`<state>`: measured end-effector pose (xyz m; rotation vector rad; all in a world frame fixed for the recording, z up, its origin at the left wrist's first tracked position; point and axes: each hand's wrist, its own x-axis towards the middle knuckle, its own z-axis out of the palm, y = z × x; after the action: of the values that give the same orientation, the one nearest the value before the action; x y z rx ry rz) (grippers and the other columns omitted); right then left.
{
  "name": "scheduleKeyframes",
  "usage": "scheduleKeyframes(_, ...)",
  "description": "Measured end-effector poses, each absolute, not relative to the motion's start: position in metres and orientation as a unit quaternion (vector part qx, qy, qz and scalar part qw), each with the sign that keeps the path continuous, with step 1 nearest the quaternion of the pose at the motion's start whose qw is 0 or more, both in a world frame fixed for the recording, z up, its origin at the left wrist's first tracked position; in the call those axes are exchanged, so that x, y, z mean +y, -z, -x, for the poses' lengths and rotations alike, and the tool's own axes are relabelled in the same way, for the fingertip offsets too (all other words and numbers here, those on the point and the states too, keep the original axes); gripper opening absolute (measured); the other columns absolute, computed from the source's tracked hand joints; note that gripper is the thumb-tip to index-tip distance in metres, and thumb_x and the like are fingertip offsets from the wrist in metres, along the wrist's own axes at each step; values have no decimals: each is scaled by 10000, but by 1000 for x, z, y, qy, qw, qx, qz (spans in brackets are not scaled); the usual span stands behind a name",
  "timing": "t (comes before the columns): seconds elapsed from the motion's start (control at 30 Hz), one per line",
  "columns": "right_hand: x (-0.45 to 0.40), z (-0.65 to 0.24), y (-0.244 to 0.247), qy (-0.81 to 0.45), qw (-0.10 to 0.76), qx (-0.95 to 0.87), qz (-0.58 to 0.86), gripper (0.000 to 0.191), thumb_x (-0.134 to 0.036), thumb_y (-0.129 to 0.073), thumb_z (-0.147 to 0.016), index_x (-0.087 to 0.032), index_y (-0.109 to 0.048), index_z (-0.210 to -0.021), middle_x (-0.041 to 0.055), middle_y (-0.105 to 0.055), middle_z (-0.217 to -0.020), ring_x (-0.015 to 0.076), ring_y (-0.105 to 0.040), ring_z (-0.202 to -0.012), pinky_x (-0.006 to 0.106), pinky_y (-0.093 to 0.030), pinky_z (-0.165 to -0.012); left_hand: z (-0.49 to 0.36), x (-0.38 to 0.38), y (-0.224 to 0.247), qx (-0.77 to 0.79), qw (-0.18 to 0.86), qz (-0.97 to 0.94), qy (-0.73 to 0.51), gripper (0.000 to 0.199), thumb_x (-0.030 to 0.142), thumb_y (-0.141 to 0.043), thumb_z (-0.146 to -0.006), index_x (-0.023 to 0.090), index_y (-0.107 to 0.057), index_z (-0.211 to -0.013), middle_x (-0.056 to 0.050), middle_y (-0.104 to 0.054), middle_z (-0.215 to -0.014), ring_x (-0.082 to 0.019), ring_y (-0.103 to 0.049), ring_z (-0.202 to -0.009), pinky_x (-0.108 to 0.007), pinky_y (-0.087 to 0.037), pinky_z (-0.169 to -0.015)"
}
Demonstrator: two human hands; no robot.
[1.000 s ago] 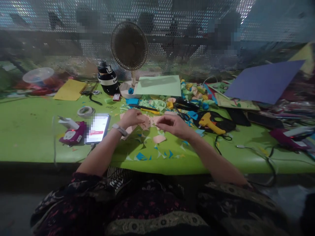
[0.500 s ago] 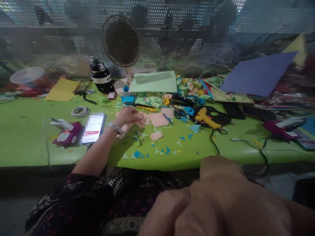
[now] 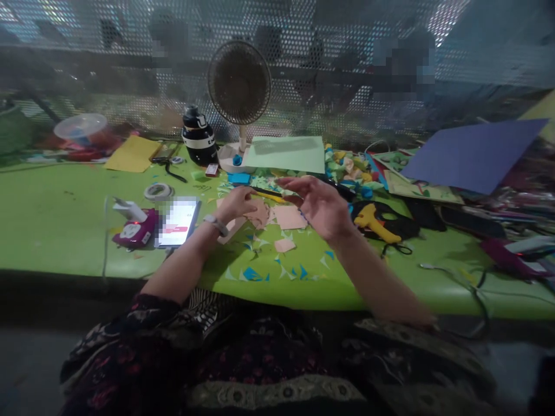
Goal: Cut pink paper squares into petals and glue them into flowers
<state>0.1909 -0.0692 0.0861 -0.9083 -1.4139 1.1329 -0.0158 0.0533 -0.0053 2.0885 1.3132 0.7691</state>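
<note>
My left hand [image 3: 236, 207], a watch on its wrist, rests on pink paper pieces [image 3: 258, 215] at the middle of the table. Its fingers are slightly bent and apart, with no grip visible. My right hand [image 3: 323, 209] is raised over the table just right of a square pink paper [image 3: 290, 218], fingers spread and nothing in them. It covers the spot where scissors showed before. A smaller pink piece [image 3: 285, 246] lies nearer the front edge. Behind the hands lies a yellow-and-black cutter knife [image 3: 271, 195].
A yellow glue gun [image 3: 377, 224] lies on a black round holder at right. Left stand a lit phone [image 3: 184, 222], a purple power socket [image 3: 136, 231] and a tape roll [image 3: 158, 191]. Behind are a bottle [image 3: 199, 138], a fan [image 3: 239, 84] and a green sheet [image 3: 288, 153]. Blue scraps [image 3: 254, 274] litter the front.
My right hand has moved from close before the camera, low at right, forward over the table. The view has shifted somewhat left. My left hand stays on the pink paper.
</note>
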Motion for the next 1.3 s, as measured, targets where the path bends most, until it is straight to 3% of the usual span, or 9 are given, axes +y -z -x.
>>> scheduleKeyframes(0.17, -17, -207, -30, -499, 536, -502, 460, 379, -545, -767, -651, -215, -643, -789, 68, -740, -920, 246, -664, -1031, 386, -537, -860, 16, 55, 6, 501, 228, -782, -292, 230, 250, -731, -700, 194, -727, -923, -49, -671, -856, -210, -578, -789, -331, -439, -777)
scheduleKeyframes(0.4, -15, -208, -18, -508, 490, -523, 478, 326, -465, -766, -654, -195, -670, -811, 60, -733, -924, 207, -673, -945, 346, -538, -825, 13, 51, -1, 501, 272, -739, -360, 158, 200, -726, -688, 184, -695, -842, -42, -642, -779, -188, -561, -746, -330, -439, -751)
scheduleKeyframes(0.53, -17, -204, -11, -384, 471, -632, 481, 316, -420, -710, -747, -193, -688, -965, 88, -715, -1032, 227, -666, -963, 382, -552, -834, 9, 45, -7, 445, 439, -638, -450, 248, 208, -777, -674, 174, -659, -889, 3, -591, -728, -130, -560, -708, -294, -478, -722)
scheduleKeyframes(0.63, -19, -205, -6, -197, 456, -746, 444, 359, -311, -663, -818, -223, -660, -1166, 115, -641, -1264, 262, -606, -1166, 443, -514, -977, 6, 38, -13, 385, 576, -555, -460, 329, 206, -822, -658, 175, -642, -931, 24, -592, -763, -109, -611, -742, -284, -515, -755)
scheduleKeyframes(0.73, -20, -205, -3, -51, 421, -816, 393, 358, -203, -618, -851, -253, -659, -1203, 100, -586, -1372, 275, -526, -1293, 496, -431, -1098, 4, 30, -20, 354, 652, -520, -423, 354, 163, -838, -648, 172, -645, -945, 33, -601, -797, -98, -641, -759, -269, -522, -751)
scheduleKeyframes(0.83, -21, -205, -2, 23, 424, -829, 365, 311, -150, -582, -884, -276, -685, -1149, 75, -598, -1369, 261, -555, -1258, 486, -466, -1061, 2, 23, -24, 341, 693, -502, -388, 357, 107, -824, -635, 160, -656, -945, 24, -636, -840, -86, -650, -741, -238, -511, -706)
scheduleKeyframes(0.97, -23, -207, -4, 73, 461, -828, 310, 170, -201, -618, -913, -286, -726, -1013, 62, -655, -1285, 240, -600, -1185, 436, -520, -978, -1, 20, -24, 336, 715, -487, -373, 383, 82, -833, -600, 150, -651, -930, 15, -673, -816, -95, -676, -751, -218, -505, -702)
scheduleKeyframes(1.2, -27, -214, -7, 84, 446, -827, 331, 176, -237, -621, -923, -316, -741, -1025, 43, -656, -1304, 241, -589, -1215, 448, -515, -980, -3, 26, -18, 354, 695, -432, -454, 333, 202, -867, -653, 170, -671, -920, -3, -728, -870, -80, -678, -779, -167, -481, -642)
scheduleKeyframes(1.3, -27, -216, -7, 95, 451, -822, 335, 174, -242, -613, -928, -315, -745, -1014, 42, -658, -1298, 240, -594, -1201, 441, -528, -955, -6, 26, -18, 348, 726, -412, -428, 268, 303, -836, -727, 149, -703, -901, -21, -725, -810, -96, -669, -720, -214, -538, -685)
